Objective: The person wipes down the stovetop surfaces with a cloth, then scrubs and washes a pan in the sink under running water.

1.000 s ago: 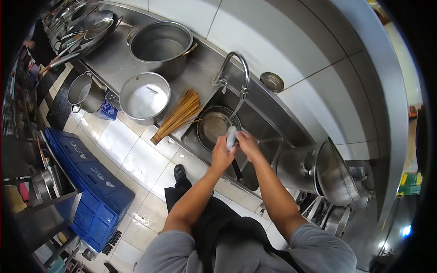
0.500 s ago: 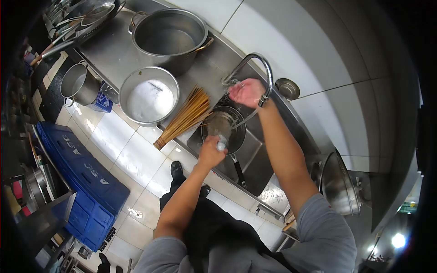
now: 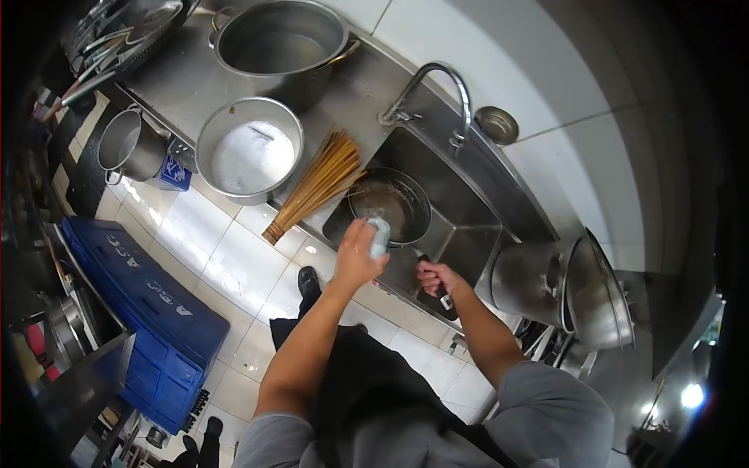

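A dark pan (image 3: pixel 402 204) with murky water in it lies in the steel sink (image 3: pixel 462 226). Its black handle (image 3: pixel 445 299) points toward me, and my right hand (image 3: pixel 438 279) is wrapped around it. My left hand (image 3: pixel 360 254) grips a pale grey-green scrubbing cloth (image 3: pixel 379 237) at the pan's near rim. Over the sink stands a curved faucet (image 3: pixel 450 74), with no stream of water visible from it. Left of the sink, a bundle of thin wooden sticks (image 3: pixel 316 189) lies across the counter edge.
A bowl of white suds (image 3: pixel 209 144) and a large pot (image 3: pixel 335 58) stand on the counter (image 3: pixel 175 78). Stacked pots (image 3: pixel 524 282) are right of the sink. A blue bin (image 3: pixel 156 312) sits at left. Another person's shoes (image 3: pixel 213 427) show at the bottom left.
My right hand has come down from the faucet and taken hold of the pan handle. The water stream has stopped. My left hand, with the cloth, stays near the pan's rim.
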Demonstrator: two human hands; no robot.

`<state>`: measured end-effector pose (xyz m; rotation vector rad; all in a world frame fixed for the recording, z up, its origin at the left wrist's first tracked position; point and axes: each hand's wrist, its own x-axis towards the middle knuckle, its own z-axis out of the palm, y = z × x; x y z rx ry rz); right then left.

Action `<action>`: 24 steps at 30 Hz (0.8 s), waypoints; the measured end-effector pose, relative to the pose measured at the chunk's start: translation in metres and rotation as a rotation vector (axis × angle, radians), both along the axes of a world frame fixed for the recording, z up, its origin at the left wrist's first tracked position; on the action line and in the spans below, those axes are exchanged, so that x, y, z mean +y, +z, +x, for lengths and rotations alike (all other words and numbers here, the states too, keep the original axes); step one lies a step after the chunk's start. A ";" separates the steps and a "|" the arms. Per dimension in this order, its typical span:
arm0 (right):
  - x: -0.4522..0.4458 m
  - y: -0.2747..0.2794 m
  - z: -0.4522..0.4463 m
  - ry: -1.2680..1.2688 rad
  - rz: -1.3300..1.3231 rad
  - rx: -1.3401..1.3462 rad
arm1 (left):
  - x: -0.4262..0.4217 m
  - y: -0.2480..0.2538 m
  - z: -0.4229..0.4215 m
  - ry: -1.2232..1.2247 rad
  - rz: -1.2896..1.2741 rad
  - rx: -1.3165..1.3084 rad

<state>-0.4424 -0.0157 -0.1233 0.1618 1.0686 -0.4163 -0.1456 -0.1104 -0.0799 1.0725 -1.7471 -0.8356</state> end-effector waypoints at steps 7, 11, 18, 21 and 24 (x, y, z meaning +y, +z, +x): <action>0.030 0.060 0.020 0.384 -0.292 0.468 | -0.005 0.000 -0.012 0.176 0.041 0.036; 0.085 0.135 0.035 0.909 -0.627 1.398 | -0.008 -0.010 -0.022 0.274 0.122 0.028; 0.149 0.182 0.006 0.843 -0.680 1.645 | 0.036 -0.004 -0.049 0.246 0.336 0.263; 0.169 0.151 -0.005 0.675 -0.878 1.405 | 0.057 0.027 -0.055 0.174 0.274 0.372; 0.181 0.167 0.018 0.229 -0.737 0.777 | 0.050 0.091 -0.049 0.065 0.022 0.161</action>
